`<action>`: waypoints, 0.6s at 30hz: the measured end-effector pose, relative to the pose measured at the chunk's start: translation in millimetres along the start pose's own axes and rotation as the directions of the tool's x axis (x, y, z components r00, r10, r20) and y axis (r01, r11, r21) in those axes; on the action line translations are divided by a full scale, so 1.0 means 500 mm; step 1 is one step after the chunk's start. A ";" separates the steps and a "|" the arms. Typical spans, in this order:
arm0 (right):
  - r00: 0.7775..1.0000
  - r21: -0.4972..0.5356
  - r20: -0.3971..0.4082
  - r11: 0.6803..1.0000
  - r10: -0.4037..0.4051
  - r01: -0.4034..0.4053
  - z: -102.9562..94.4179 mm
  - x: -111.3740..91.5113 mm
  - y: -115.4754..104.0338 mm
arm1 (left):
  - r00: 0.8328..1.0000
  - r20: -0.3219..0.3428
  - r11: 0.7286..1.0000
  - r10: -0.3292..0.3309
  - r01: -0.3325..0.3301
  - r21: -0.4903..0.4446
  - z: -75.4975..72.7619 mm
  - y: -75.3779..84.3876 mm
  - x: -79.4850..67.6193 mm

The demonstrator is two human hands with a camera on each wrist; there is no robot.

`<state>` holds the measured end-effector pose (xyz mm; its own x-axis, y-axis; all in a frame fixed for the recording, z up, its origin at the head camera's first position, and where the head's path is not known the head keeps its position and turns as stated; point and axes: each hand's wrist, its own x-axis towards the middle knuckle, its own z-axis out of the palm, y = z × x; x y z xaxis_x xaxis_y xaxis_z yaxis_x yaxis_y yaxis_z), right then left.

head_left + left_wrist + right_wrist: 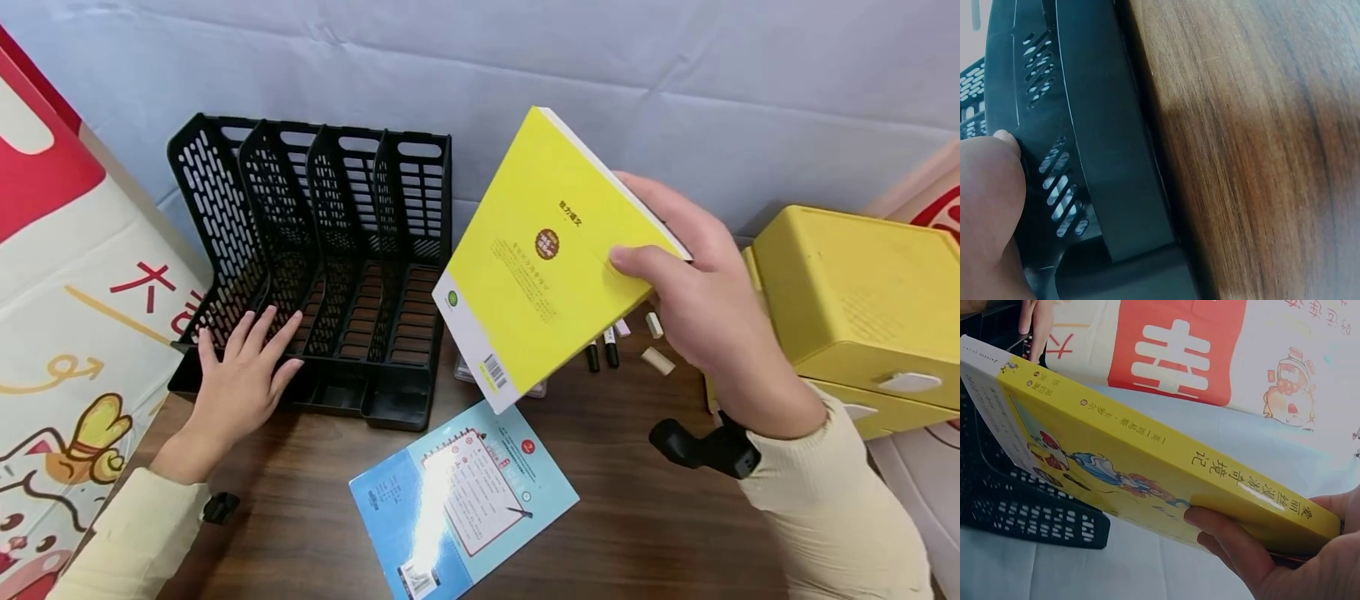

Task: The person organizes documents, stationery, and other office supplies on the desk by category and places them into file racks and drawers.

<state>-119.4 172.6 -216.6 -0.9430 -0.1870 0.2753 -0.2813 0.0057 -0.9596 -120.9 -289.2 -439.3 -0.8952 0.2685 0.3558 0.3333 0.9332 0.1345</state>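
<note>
My right hand grips a yellow book by one end, thumb on the back cover and fingers on the other face. The book is held up in the air, tilted, right of the black file organizer. In the right wrist view its spine and illustrated front cover show. With fingers spread, my left hand rests on the organizer's front left part. A thumb lies against the black plastic in the left wrist view. A blue booklet lies flat on the table below the yellow book.
A yellow drawer box stands at the right. Black markers and pale erasers lie on the wooden table beside it. A clear case is partly hidden under the book. A pale cloth wall rises behind.
</note>
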 end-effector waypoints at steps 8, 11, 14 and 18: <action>0.997 -0.065 -0.009 0.995 0.070 -0.071 0.055 0.029 -0.001 | 1.000 -0.019 1.000 0.006 -0.006 0.007 0.003 -0.003 -0.001; 0.997 -0.132 -0.025 0.988 0.080 -0.082 0.072 0.043 0.002 | 1.000 -0.023 1.000 0.005 -0.005 0.011 0.004 -0.003 -0.001; 0.996 -0.169 -0.022 0.982 0.082 -0.084 0.088 0.057 0.009 | 1.000 -0.018 1.000 0.003 -0.003 0.009 0.006 -0.003 -0.001; 0.997 -0.181 -0.008 0.980 0.082 -0.082 0.111 0.073 0.024 | 1.000 -0.010 1.000 -0.002 0.002 0.007 0.006 -0.002 0.001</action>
<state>-147.5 111.4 -221.1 -0.9643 -0.1783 0.1959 -0.2304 0.1991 -0.9525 -122.4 -289.5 -442.2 -0.8928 0.2642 0.3649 0.3293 0.9355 0.1284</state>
